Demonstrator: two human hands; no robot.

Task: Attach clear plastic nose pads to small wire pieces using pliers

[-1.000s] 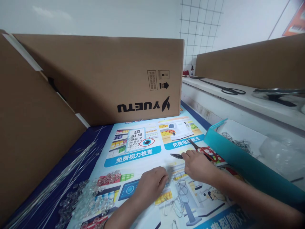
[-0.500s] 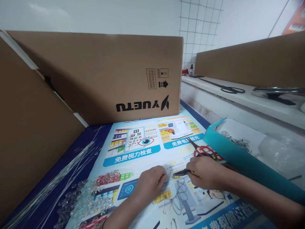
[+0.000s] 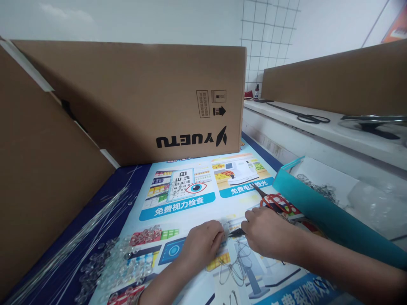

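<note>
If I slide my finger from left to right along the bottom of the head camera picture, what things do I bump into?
Thin wires → clear glass beads → left hand → pliers tip → right hand → teal tray.

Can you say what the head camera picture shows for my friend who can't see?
Two hands meet over a printed poster: the right hand holds small pliers, the left hand pinches thin wire. Clear beads lie left.
</note>
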